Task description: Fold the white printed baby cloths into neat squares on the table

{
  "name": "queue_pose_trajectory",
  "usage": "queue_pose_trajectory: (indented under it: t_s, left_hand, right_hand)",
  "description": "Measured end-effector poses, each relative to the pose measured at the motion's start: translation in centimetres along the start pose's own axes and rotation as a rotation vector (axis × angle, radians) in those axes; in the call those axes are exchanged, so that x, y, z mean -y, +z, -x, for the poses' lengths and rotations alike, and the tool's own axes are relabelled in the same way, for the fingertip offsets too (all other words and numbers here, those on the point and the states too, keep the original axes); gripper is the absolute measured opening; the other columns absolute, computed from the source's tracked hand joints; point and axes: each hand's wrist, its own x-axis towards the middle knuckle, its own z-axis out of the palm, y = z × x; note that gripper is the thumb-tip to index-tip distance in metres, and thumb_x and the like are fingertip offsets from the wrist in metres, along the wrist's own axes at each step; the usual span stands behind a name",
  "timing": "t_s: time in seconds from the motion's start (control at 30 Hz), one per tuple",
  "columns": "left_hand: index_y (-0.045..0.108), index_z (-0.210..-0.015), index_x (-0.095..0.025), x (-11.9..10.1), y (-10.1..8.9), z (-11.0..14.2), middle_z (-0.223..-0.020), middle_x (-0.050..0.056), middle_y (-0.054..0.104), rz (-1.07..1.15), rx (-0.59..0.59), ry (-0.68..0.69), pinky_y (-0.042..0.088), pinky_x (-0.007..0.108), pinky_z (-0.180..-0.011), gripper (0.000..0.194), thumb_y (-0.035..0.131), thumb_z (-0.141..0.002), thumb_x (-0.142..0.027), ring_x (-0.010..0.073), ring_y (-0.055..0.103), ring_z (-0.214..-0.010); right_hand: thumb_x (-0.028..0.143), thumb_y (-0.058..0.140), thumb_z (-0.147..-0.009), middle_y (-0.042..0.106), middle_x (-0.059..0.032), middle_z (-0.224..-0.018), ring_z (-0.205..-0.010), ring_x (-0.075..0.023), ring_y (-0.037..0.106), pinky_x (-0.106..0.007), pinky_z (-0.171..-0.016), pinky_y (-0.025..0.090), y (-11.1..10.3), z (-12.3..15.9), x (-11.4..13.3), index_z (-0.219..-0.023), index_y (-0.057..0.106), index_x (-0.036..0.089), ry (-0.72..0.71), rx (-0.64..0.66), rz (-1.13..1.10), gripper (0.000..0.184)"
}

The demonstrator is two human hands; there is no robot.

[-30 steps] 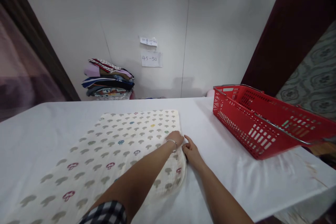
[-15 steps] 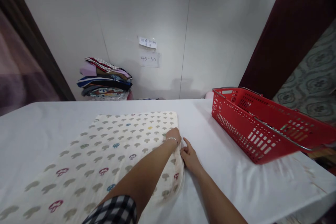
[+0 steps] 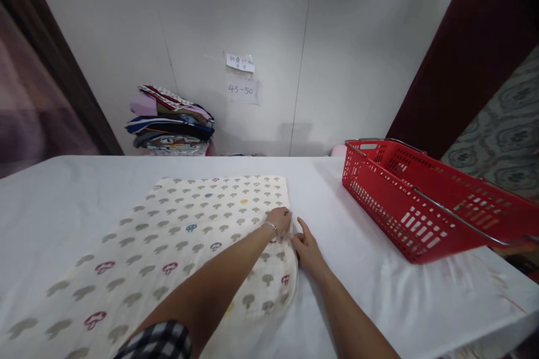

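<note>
A cream blanket (image 3: pixel 177 247) printed with grey mushrooms and a few coloured ones is spread on the white-covered table. At its right edge, my left hand (image 3: pixel 281 220), with a thin bracelet at the wrist, has its fingers closed on the cloth. Just to the right and a little nearer is my right hand (image 3: pixel 308 250). Its index finger points out while the thumb and the other fingers pinch the same edge. Below the hands that edge bulges outward in a curve. My left forearm hides part of the print.
A red plastic basket (image 3: pixel 379 196) with metal handles stands at the right of the table (image 3: pixel 324 190). Behind the far edge is a pile of folded clothes (image 3: pixel 170 123). Two paper notes (image 3: pixel 243 91) hang on the grey wall, and a curtain (image 3: pixel 46 84) hangs at left.
The view has shifted slightly. My left hand has turned a little at the blanket's edge, its fingers now nearer the edge. My right hand stays almost in place.
</note>
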Motion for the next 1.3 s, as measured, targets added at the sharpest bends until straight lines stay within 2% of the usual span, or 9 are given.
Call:
queue_pose_trajectory:
  t_s: [0.13, 0.3, 0.4, 0.5, 0.6, 0.77, 0.87, 1.07, 1.3]
  left_hand:
    - [0.060, -0.106, -0.024, 1.9, -1.7, 3.5, -0.100, -0.001, 0.066, 0.051, 0.012, 0.106, 0.041, 0.019, -0.080, 0.029, 0.042, -0.083, -0.027, 0.0128, 0.059, -0.089]
    - [0.062, -0.096, -0.027, 4.5, -3.3, 11.2, -0.091, 0.000, 0.065, -0.046, 0.006, 0.180, 0.041, 0.024, -0.077, 0.025, 0.042, -0.082, -0.035, 0.0158, 0.058, -0.083]
    - [0.059, -0.097, -0.030, 3.9, -2.4, 16.0, -0.096, 0.000, 0.063, -0.097, 0.040, 0.233, 0.040, 0.028, -0.077, 0.025, 0.047, -0.079, -0.042, 0.0181, 0.056, -0.088]
    - [0.054, -0.106, -0.031, 2.3, -0.3, 19.1, -0.106, 0.003, 0.057, -0.146, 0.076, 0.288, 0.040, 0.034, -0.078, 0.044, 0.057, -0.068, -0.053, 0.0239, 0.052, -0.095]
    - [0.047, -0.117, -0.028, 1.0, 1.6, 20.0, -0.115, 0.008, 0.052, -0.225, 0.066, 0.286, 0.039, 0.040, -0.081, 0.058, 0.061, -0.066, -0.050, 0.0289, 0.045, -0.103]
    - [0.045, -0.120, -0.019, 0.7, 2.8, 20.0, -0.108, 0.011, 0.052, -0.397, -0.001, 0.286, 0.042, 0.041, -0.074, 0.041, 0.046, -0.080, -0.029, 0.0273, 0.046, -0.097]
    - [0.045, -0.119, -0.015, 0.7, 3.0, 20.1, -0.105, 0.011, 0.052, -0.482, -0.009, 0.311, 0.044, 0.039, -0.066, 0.042, 0.046, -0.078, -0.017, 0.0266, 0.048, -0.093]
    - [0.049, -0.113, -0.012, 0.6, 3.2, 20.1, -0.101, 0.013, 0.053, -0.541, 0.041, 0.315, 0.043, 0.034, -0.060, 0.041, 0.054, -0.072, -0.015, 0.0263, 0.049, -0.090]
    - [0.052, -0.104, -0.013, 1.0, 2.3, 22.2, -0.100, 0.009, 0.055, -0.483, 0.102, 0.399, 0.042, 0.033, -0.057, 0.039, 0.062, -0.067, -0.020, 0.0241, 0.050, -0.088]
  right_hand:
    - [0.034, 0.063, -0.070, 0.050, 0.0061, -0.061, -0.053, -0.0096, 0.044, -0.021, -0.049, 0.034, -0.2, 0.1, -0.1, -0.139, 0.022, 0.018, -0.043, 0.038, 0.057, 0.082]
    - [0.022, 0.062, -0.065, 0.051, 0.0064, -0.063, -0.055, -0.0100, 0.046, -0.022, -0.052, 0.036, -0.7, -0.2, -0.6, -0.138, 0.025, 0.018, -0.040, 0.043, 0.069, 0.081]
    - [0.022, 0.061, -0.064, 0.046, 0.0085, -0.059, -0.050, -0.0085, 0.041, -0.021, -0.048, 0.032, -0.9, -0.4, -0.7, -0.138, 0.023, 0.017, -0.009, 0.051, -0.001, 0.083]
    - [0.022, 0.062, -0.063, 0.043, 0.0095, -0.057, -0.047, -0.0073, 0.037, -0.020, -0.045, 0.029, -1.0, -0.5, -0.8, -0.138, 0.022, 0.018, 0.009, 0.057, -0.048, 0.085]
    - [0.023, 0.064, -0.062, 0.043, 0.0092, -0.057, -0.047, -0.0072, 0.037, -0.019, -0.044, 0.029, -1.1, -0.3, -0.7, -0.137, 0.024, 0.017, 0.009, 0.043, -0.053, 0.085]
    - [0.024, 0.064, -0.060, 0.047, 0.0084, -0.056, -0.048, -0.0081, 0.041, -0.020, -0.046, 0.032, -0.9, 0.4, -0.2, -0.134, 0.031, 0.013, -0.006, 0.017, -0.004, 0.083]
    - [0.024, 0.066, -0.058, 0.053, 0.0061, -0.058, -0.048, -0.0097, 0.045, -0.021, -0.046, 0.033, -0.9, 0.5, 0.0, -0.134, 0.033, 0.013, 0.042, 0.008, 0.026, 0.083]
    - [0.027, 0.069, -0.057, 0.060, 0.0028, -0.065, -0.052, -0.0138, 0.054, -0.023, -0.047, 0.039, -1.2, 0.6, 0.4, -0.135, 0.029, 0.016, 0.163, 0.043, 0.038, 0.088]
    - [0.033, 0.071, -0.057, 0.062, 0.0036, -0.067, -0.055, -0.0153, 0.058, -0.024, -0.050, 0.044, -1.9, 3.8, 1.5, -0.135, 0.029, 0.022, 0.196, 0.067, 0.068, 0.089]
